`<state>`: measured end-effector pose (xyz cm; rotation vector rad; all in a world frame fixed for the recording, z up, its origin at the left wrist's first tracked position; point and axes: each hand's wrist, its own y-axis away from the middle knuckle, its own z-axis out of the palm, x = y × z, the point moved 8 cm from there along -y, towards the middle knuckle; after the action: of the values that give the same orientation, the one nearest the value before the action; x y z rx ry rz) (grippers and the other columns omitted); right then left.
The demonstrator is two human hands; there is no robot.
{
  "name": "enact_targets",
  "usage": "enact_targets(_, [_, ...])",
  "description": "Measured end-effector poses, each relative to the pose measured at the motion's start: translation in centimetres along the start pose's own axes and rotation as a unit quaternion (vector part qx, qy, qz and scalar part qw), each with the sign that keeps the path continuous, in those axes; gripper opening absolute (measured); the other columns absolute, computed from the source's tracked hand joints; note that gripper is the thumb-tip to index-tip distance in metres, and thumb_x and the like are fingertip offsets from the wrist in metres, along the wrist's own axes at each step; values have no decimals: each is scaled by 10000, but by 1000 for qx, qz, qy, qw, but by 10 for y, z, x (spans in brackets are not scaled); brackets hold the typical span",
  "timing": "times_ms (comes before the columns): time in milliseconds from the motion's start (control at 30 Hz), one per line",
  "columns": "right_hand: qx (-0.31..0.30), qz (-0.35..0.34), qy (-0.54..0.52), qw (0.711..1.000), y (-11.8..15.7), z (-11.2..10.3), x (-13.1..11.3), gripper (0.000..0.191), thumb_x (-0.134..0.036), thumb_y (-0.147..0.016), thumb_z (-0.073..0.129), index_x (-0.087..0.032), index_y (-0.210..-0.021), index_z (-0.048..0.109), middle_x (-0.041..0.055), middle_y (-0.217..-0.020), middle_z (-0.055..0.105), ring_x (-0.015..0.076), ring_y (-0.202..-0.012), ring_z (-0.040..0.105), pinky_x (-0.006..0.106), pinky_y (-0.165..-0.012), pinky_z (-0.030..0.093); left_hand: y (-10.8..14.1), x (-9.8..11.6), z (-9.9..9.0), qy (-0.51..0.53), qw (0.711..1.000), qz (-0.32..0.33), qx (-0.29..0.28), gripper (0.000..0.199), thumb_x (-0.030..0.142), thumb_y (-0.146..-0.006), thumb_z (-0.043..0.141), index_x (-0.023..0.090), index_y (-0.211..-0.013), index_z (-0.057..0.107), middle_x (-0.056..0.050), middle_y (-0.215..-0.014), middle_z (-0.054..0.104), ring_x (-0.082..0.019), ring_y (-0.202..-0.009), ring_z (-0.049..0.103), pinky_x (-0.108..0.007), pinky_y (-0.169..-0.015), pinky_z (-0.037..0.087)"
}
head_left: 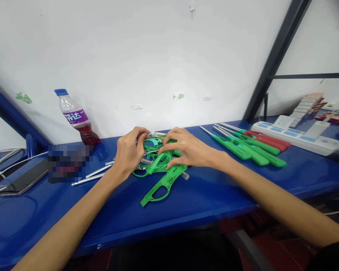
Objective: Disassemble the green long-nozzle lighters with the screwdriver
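Observation:
A heap of green lighter casing halves (158, 164) lies on the blue table in front of me, mixed with clear tubes and thin wires. My left hand (131, 148) is at the heap's left side, thumb and fingers curled together; what they pinch is hidden. My right hand (183, 146) reaches over the heap from the right, fingers apart and touching the green parts. Closest to me lies one casing half (161, 185) with an oval trigger opening, beside a clear tube (185, 175). Metal rods (93, 177) lie left of the heap, partly behind my left wrist.
Several assembled long-nosed lighters (243, 146), green and red, lie to the right. Behind them is a white power strip (296, 137) with plugs. A drink bottle (77, 116) stands at left by the wall, near a phone (25, 177) and white cables. The table edge (169, 226) runs along the front.

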<state>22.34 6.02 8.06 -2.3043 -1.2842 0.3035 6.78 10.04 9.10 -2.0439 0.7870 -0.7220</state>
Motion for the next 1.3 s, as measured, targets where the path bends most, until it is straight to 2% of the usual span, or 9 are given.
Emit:
enact_targets(300, [6,4,-19,1000,1,0,1,471,-502,-791,817,-243,-1178,746,92,-1167,633,276,-1159,514,450,-1010,454,0,-4,-2,46,997,-56,4,118,216,-1031,497,228,-1099,593,-4,-857,771,-155,-823,756,-328,-791,563])
enact_targets(433, [14,15,-28,999,2,-2,0,459,-496,-807,811,-235,-1177,736,152,-1409,491,312,-1334,453,511,-1102,431,1,-6,2,69,996,-61,-9,117,237,-1035,489,232,-1095,589,-10,-869,775,-168,-836,761,-354,-806,576])
enact_targets(567, [-13,43,-62,997,2,3,3,450,-487,-811,813,-243,-1176,717,156,-1606,354,350,-1480,360,569,-1164,384,2,-4,6,88,994,-58,-21,117,253,-1040,485,234,-1090,589,-20,-897,783,-177,-876,769,-358,-816,590])
enact_targets(700, [-29,58,-73,995,2,6,6,479,-506,-801,819,-249,-1190,706,150,-1560,445,339,-1453,415,561,-1163,377,2,-1,6,97,994,-52,-27,101,262,-1037,506,237,-1069,599,-23,-910,780,-172,-885,770,-345,-820,598])
enact_targets(800, [-14,52,-76,996,2,3,7,484,-533,-802,809,-243,-1178,712,133,-1387,529,292,-1297,523,477,-1082,452,2,0,6,101,993,-49,-27,95,279,-1030,526,236,-1053,608,-30,-934,777,-172,-889,767,-336,-809,609])
enact_targets(900, [-15,51,-78,996,2,3,8,484,-539,-807,803,-232,-1169,713,102,-1242,538,247,-1128,565,416,-988,488,2,0,6,104,993,-47,-27,96,290,-1028,532,234,-1046,607,-32,-947,774,-173,-896,764,-336,-813,609])
enact_targets(1100, [-16,59,-81,995,1,3,11,476,-513,-818,806,-222,-1181,703,107,-1288,573,259,-1142,589,418,-988,482,2,0,11,103,993,-46,-43,67,277,-1032,500,245,-1027,558,-38,-936,770,-187,-891,753,-355,-776,585])
enact_targets(1233, [-13,78,-89,993,0,2,14,483,-487,-815,818,-196,-1180,689,123,-1345,594,268,-1175,620,410,-996,497,3,-1,16,106,991,-52,-57,62,308,-1051,447,263,-1032,485,-43,-903,774,-186,-773,735,-360,-672,550])
enact_targets(1300, [-3,82,-89,993,0,1,14,488,-481,-811,823,-194,-1182,688,135,-1391,590,281,-1234,612,415,-1029,490,3,-1,18,109,991,-57,-60,70,326,-1060,424,271,-1026,451,-40,-885,777,-189,-765,734,-369,-677,546])
